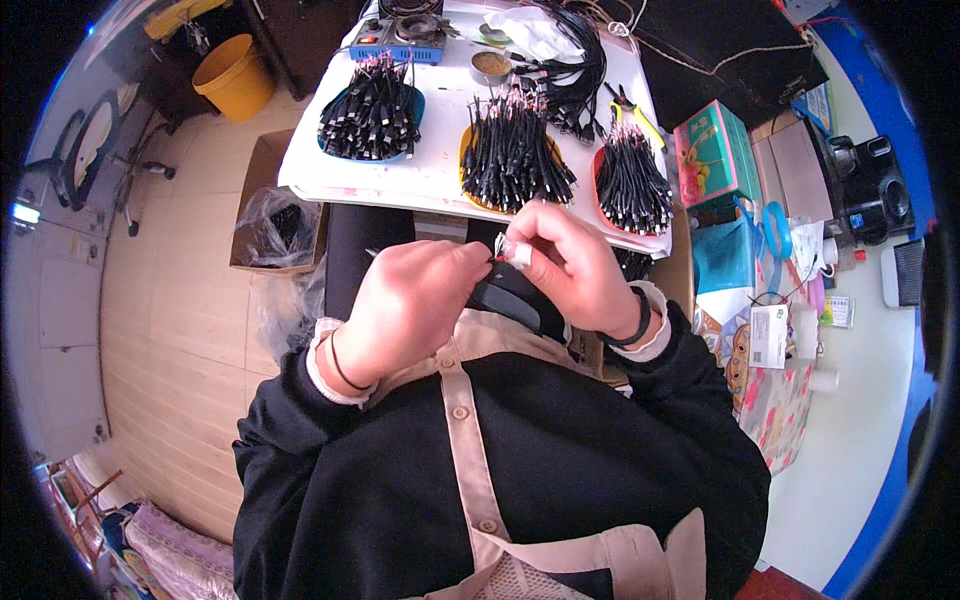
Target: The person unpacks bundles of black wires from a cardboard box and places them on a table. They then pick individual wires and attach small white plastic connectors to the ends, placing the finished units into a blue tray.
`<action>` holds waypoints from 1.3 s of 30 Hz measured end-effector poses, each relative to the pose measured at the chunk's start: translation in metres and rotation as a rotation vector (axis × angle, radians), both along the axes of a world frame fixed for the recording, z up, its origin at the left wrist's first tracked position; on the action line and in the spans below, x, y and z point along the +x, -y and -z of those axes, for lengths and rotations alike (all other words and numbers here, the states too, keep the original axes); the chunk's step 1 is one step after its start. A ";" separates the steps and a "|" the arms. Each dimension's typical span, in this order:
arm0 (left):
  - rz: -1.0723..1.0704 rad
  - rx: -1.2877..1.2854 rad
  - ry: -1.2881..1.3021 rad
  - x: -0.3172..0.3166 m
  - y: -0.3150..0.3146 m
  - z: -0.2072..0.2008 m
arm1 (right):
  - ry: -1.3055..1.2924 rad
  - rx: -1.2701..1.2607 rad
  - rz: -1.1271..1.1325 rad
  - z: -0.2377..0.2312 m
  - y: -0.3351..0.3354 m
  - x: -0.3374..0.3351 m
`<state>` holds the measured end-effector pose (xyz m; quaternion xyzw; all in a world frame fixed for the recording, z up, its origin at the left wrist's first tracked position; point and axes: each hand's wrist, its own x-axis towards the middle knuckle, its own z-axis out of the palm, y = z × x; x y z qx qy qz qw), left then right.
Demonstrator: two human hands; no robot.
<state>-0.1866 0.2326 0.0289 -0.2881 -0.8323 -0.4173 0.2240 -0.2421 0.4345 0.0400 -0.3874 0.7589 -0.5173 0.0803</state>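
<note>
My left hand (405,295) is closed in a pinch above my lap, just off the table's front edge. Between its fingertips is a short black cable, mostly hidden, with thin white and red wire ends (499,246) showing. Beside it, my right hand (572,268) pinches at those wire ends with thumb and forefinger; white tape wraps the thumb. On the table ahead, bundles of short black cables lie in a blue tray (322,146), a yellow tray (466,168) and a red tray (600,190). Pinkish wire tips stick up from the bundles.
On the white table (350,185) stand a blue electric hotplate (400,45), a round tin (490,67) and yellow-handled pliers (637,115). Longer black cables (580,60) lie at the back. A green box (715,155) is at the right; a cardboard box (250,235) sits on the floor left.
</note>
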 end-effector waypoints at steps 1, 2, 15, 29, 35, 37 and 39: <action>-0.020 -0.159 -0.094 0.002 0.000 0.001 | 0.525 -0.073 -0.080 0.004 -0.001 0.002; -0.005 -0.128 -0.041 0.003 0.000 0.003 | 0.858 -0.178 -0.144 0.008 0.000 0.002; 0.229 0.703 0.962 0.009 -0.004 -0.005 | -0.795 0.027 0.031 -0.001 -0.005 0.002; 0.209 0.555 0.760 0.015 -0.006 -0.001 | -0.818 0.031 0.023 -0.005 -0.007 0.007; -0.046 -0.295 -0.328 0.009 -0.006 0.015 | 0.380 -0.099 0.140 0.008 -0.003 0.024; 0.021 -0.211 -0.167 0.006 -0.004 0.020 | 0.884 -0.219 0.076 0.013 -0.002 0.021; 0.039 -0.031 0.009 0.006 -0.004 0.022 | 0.986 -0.159 0.050 0.013 -0.005 0.016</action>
